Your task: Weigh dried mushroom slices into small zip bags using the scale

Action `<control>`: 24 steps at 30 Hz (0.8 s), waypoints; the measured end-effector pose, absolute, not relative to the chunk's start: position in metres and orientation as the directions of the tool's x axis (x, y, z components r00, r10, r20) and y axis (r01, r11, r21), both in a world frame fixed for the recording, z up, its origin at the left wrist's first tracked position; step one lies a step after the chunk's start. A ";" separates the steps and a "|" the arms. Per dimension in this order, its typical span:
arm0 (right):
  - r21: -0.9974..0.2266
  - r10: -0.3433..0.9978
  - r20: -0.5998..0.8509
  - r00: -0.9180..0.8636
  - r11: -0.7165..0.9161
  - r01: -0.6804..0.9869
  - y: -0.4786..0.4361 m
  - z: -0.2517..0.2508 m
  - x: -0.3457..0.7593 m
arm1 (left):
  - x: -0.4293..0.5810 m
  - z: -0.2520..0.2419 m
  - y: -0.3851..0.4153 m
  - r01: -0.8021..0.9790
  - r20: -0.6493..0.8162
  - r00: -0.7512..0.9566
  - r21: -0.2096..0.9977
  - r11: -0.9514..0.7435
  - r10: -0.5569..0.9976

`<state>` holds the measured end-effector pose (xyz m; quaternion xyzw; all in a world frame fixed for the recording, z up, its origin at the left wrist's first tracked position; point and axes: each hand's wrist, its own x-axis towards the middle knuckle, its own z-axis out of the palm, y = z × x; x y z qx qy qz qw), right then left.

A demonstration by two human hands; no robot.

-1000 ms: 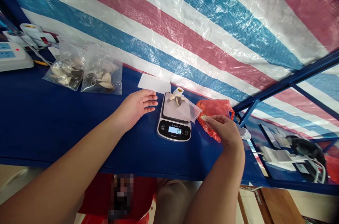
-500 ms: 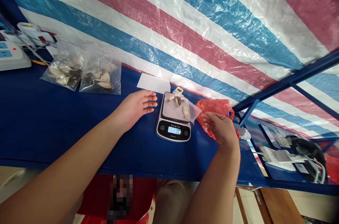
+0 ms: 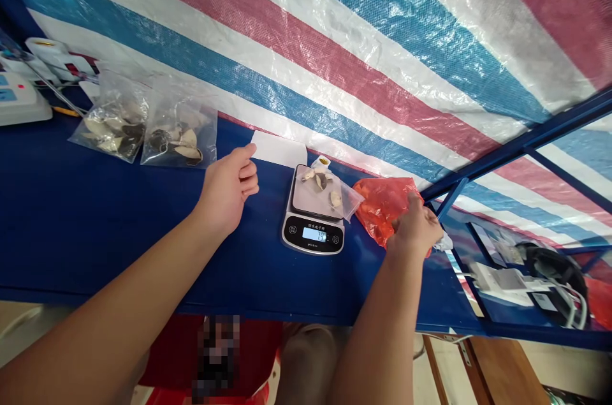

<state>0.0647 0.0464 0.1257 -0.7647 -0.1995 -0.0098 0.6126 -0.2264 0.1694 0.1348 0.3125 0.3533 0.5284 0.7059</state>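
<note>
A kitchen scale (image 3: 313, 236) stands on the blue table, its display lit. On its plate lies a clear bag (image 3: 351, 199) with several pale and dark dried pieces. My left hand (image 3: 229, 185) hovers left of the scale, near a white paper (image 3: 280, 148), its fingers curled in and nothing seen in them. At the right, my right hand (image 3: 415, 223) is over the red plastic bag (image 3: 385, 201), fingers bent at its right edge; what they hold, if anything, is hidden.
Two clear bags of dried pieces, one (image 3: 115, 124) beside the other (image 3: 179, 137), lie at the back left. A white device (image 3: 21, 102) is at the far left. Blue frame bars (image 3: 516, 147) and striped sheeting (image 3: 335, 60) rise behind the table.
My left hand has drawn back left and its fingers have curled. My right hand has moved right, from beside the clear bag's corner to the red bag's right side.
</note>
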 end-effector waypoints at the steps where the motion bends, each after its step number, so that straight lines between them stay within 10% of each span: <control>1: -0.947 0.233 0.259 0.937 -0.127 0.294 0.047 0.128 0.063 | -0.227 0.136 0.168 -0.525 -0.142 0.116 0.831 0.182 0.983; 8: -0.980 0.129 0.197 0.972 0.034 0.194 0.050 0.140 0.050 | -0.222 0.143 0.154 -0.477 -0.100 0.049 0.872 0.111 0.994; 24: -0.941 0.419 0.162 0.893 -0.207 0.267 0.051 0.136 0.044 | -0.224 0.138 0.160 -0.516 -0.122 0.064 0.845 0.137 0.990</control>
